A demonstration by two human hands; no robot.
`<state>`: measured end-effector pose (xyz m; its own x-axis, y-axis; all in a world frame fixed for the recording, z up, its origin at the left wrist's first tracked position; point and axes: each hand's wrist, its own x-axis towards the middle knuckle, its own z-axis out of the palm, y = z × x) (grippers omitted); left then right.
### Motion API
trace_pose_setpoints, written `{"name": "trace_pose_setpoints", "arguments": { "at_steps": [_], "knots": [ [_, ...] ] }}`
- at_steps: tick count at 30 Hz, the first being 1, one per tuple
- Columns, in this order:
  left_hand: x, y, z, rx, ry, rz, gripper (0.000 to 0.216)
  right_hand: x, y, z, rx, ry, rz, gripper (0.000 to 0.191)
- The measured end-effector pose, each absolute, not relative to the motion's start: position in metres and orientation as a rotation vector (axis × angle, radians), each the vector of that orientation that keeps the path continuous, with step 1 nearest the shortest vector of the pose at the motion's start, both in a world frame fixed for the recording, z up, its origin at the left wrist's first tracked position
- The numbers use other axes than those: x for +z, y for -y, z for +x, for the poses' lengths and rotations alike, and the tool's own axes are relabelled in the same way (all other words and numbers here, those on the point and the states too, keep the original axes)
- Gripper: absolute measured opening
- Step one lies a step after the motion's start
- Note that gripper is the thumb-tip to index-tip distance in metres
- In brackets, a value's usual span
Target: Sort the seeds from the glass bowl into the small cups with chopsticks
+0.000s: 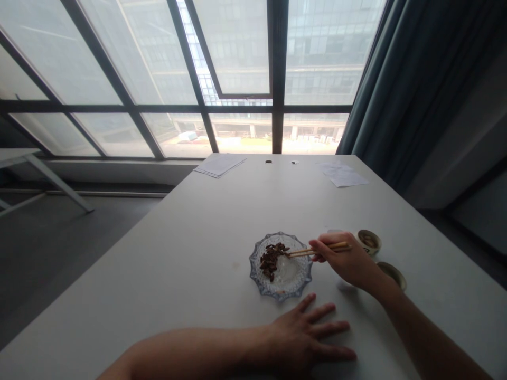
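My right hand (344, 257) grips a pair of wooden chopsticks (304, 252). Their tips reach over the right side of a scalloped clear glass dish (256, 285), close to a heap of small dark brown pieces (271, 259), perhaps seeds or nuts. The heap covers the dish's left and upper part; the glass shows bare at the lower right. Whether the tips hold a piece is too small to tell. My left hand (304, 332) lies flat on the table just below the dish, fingers spread and holding nothing.
Two small round cups stand right of the dish: one (369, 240) beyond my right hand, the other (392, 274) partly behind my wrist. Paper sheets (219, 165) lie at the white table's (178, 253) far left, more paper (344, 174) at far right. Windows and a dark curtain (412, 95) lie beyond.
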<state>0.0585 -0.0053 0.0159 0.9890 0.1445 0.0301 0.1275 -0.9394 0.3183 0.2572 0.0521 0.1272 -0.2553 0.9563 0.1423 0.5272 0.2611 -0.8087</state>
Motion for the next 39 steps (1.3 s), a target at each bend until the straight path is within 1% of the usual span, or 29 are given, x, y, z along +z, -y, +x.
{"name": "trace_pose_setpoints", "arguments": {
  "at_steps": [4, 10, 15, 22, 27, 32, 39],
  "knots": [
    [0.013, 0.004, 0.059, 0.069, -0.186, 2.833, 0.069, 0.12, -0.057, 0.259, 0.988, 1.764, -1.36, 0.048],
    [0.012, 0.005, 0.059, 0.038, -0.209, 2.853, 0.065, 0.11, -0.068, 0.265, 1.101, 1.555, -1.349, 0.057],
    [0.014, 0.004, 0.059, 0.031, -0.193, 2.755, 0.064, 0.12, -0.065, 0.267, 1.098, 1.541, -1.371, 0.057],
    [0.015, 0.005, 0.058, 0.039, -0.189, 2.707, 0.061, 0.124, -0.062, 0.275, 1.122, 1.62, -1.384, 0.05],
    [0.013, 0.006, 0.058, 0.048, -0.189, 2.718, 0.063, 0.114, -0.068, 0.275, 1.221, 1.556, -1.339, 0.056],
    [0.01, 0.005, 0.058, 0.079, -0.179, 2.762, 0.064, 0.114, -0.068, 0.271, 1.185, 1.512, -1.361, 0.06],
    [0.012, 0.004, 0.059, 0.051, -0.179, 2.749, 0.063, 0.117, -0.062, 0.269, 1.168, 1.565, -1.304, 0.053]
  ]
}}
